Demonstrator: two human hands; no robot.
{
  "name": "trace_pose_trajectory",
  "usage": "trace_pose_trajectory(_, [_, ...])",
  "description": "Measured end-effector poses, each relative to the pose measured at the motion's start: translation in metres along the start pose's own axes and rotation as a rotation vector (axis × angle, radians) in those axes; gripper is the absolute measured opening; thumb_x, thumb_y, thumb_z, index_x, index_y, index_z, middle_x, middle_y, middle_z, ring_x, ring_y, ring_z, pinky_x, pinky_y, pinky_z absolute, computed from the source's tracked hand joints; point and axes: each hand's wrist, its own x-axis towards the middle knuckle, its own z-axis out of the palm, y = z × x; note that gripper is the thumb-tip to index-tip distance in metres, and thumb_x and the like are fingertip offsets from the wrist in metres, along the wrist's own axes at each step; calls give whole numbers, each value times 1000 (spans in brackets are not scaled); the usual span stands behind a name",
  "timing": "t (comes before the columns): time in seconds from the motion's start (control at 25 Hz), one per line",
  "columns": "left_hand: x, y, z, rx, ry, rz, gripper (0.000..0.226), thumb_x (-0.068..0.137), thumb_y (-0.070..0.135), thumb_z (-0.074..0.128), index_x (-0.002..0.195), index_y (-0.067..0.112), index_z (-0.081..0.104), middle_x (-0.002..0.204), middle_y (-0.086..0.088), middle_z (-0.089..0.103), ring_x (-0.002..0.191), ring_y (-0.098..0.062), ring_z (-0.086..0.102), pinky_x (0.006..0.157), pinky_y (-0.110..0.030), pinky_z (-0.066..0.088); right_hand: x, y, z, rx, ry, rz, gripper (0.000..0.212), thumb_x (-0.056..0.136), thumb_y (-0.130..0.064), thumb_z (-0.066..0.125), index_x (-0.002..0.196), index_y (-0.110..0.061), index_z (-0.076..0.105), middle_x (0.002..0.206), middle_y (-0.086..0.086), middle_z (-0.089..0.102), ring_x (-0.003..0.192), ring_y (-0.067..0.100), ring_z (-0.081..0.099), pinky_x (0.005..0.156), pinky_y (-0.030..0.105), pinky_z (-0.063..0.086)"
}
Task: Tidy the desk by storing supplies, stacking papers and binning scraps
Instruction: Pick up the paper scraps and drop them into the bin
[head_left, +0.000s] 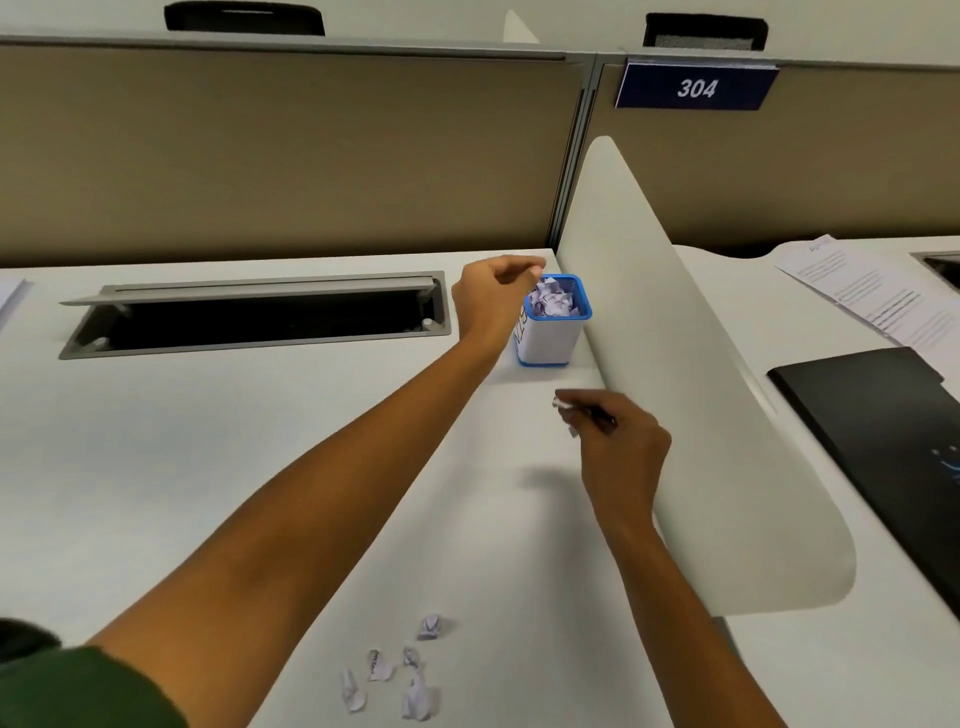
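A small blue-rimmed white bin (551, 338) stands at the back of the desk against the white divider, filled with crumpled paper scraps (551, 302). My left hand (493, 296) hovers at the bin's left rim with fingers curled; I cannot see anything in them. Nearer to me, my right hand (618, 441) pinches a small white paper scrap (563, 408) above the desk, in front of the bin. Several crumpled scraps (400, 670) lie loose on the desk near the front edge.
A curved white divider (675, 364) rises just right of the bin. An open cable tray (260, 317) is recessed in the desk at the back left. On the neighbouring desk lie a black folder (883, 431) and printed papers (862, 291).
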Motion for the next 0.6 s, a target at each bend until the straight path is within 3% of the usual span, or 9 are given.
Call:
trace_pose_trajectory(0.2, [-45, -27, -53, 53, 22, 82, 13, 87, 19, 63, 96, 16, 72, 87, 13, 67, 76, 15, 60, 70, 0, 44, 70, -22, 23, -92, 89, -237, 12, 78, -6, 69, 87, -11, 75, 85, 3, 73, 76, 9, 64, 65, 3, 41])
trace_pose_trajectory(0.32, [-71, -44, -78, 133, 17, 72, 14, 87, 21, 63, 98, 17, 71, 89, 13, 67, 79, 12, 61, 73, 0, 44, 113, -28, 41, -211, 81, -340, 14, 84, -3, 60, 88, -6, 73, 89, 8, 72, 79, 12, 65, 65, 2, 41])
trace_pose_trajectory(0.4, [-87, -51, -92, 168, -10, 58, 15, 87, 21, 63, 98, 16, 72, 91, 9, 70, 84, 5, 64, 76, -2, 45, 135, -31, 50, -338, -23, -261, 17, 88, -5, 56, 97, -2, 70, 100, 14, 70, 90, 21, 66, 70, 5, 42])
trace_pose_trajectory(0.52, [-108, -60, -108, 202, -44, 19, 15, 87, 20, 63, 99, 15, 72, 95, 8, 71, 89, -2, 65, 78, -2, 45, 149, -40, 51, -626, -256, -67, 29, 84, -6, 64, 113, -4, 65, 117, 16, 63, 103, 28, 61, 86, 27, 49])
trace_pose_trajectory(0.6, [-121, -64, -116, 221, -59, -7, 15, 87, 20, 63, 98, 15, 72, 95, 8, 71, 89, -2, 65, 77, 0, 43, 139, -48, 42, -630, -187, -90, 28, 86, -2, 60, 113, -5, 66, 118, 17, 63, 103, 27, 61, 78, 25, 48])
